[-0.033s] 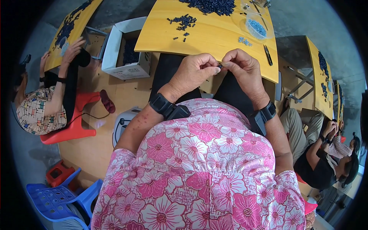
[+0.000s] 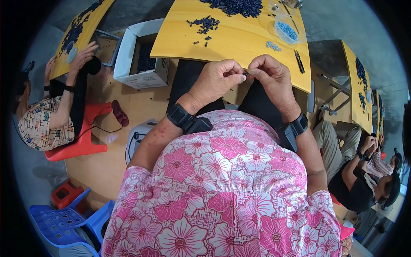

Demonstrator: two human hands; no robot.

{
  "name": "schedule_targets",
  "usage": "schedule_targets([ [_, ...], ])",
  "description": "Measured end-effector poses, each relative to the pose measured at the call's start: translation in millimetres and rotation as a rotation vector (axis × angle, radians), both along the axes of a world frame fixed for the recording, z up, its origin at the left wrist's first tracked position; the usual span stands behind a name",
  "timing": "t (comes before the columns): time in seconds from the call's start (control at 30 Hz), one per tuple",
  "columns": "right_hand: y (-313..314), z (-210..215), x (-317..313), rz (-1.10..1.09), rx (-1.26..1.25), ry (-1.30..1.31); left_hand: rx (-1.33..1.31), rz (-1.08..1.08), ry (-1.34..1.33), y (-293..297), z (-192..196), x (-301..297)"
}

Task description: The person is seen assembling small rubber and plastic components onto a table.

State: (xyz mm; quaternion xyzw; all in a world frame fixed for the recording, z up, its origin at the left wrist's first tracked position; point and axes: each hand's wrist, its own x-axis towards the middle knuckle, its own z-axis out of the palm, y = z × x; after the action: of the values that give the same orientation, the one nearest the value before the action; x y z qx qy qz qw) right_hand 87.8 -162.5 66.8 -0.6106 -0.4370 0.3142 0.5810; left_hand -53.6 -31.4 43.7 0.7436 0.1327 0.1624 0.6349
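Your left hand (image 2: 220,79) comes in from the near left, its thumb and forefinger pinched shut on a small dark part (image 2: 246,74). That part sits at the very tips of the grip, just to the right of the left hand and right where the two hands meet, over your lap at the near edge of the yellow tabletop (image 2: 239,43). It is too small to tell its long axis, though it seems to lie across, from one hand toward the other. Your right hand (image 2: 274,77) closes in from the right, fingertips curled and touching the same part, so both grips are shut on it and neither is clearly nearer.

Farther off on the tabletop lie a scatter of dark pieces (image 2: 204,23), and to the right a clear dish of blue bits (image 2: 287,31).

Against the earlier frame, which carries the same time, nothing differs: hands, part and tabletop sit just as they did.
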Motion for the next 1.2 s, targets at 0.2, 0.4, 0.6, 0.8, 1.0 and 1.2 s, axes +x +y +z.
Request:
schedule_targets([
  [0.2, 0, -1, 2, -0.012, -0.014, 0.003, 0.001, 0.003, 0.014, 0, 1, 0],
  [0.4, 2, 0, 1, -0.005, -0.019, -0.047, -0.003, 0.007, 0.019, 0, -2, 1],
  [0.6, 3, -3, -3, -0.045, -0.007, -0.242, -0.019, 0.021, 0.017, 0, -8, 2],
  [0.8, 2, -5, -6, -0.064, -0.015, -0.141, -0.008, 0.037, 0.018, -3, -10, 0],
  [1.0, 2, -12, -6, -0.060, -0.055, -0.100, 0.015, 0.061, 0.021, -5, -15, 0],
  [1.2, 1, -20, -10, -0.130, -0.017, -0.184, 0.079, 0.086, 0.015, -7, -13, 1],
])
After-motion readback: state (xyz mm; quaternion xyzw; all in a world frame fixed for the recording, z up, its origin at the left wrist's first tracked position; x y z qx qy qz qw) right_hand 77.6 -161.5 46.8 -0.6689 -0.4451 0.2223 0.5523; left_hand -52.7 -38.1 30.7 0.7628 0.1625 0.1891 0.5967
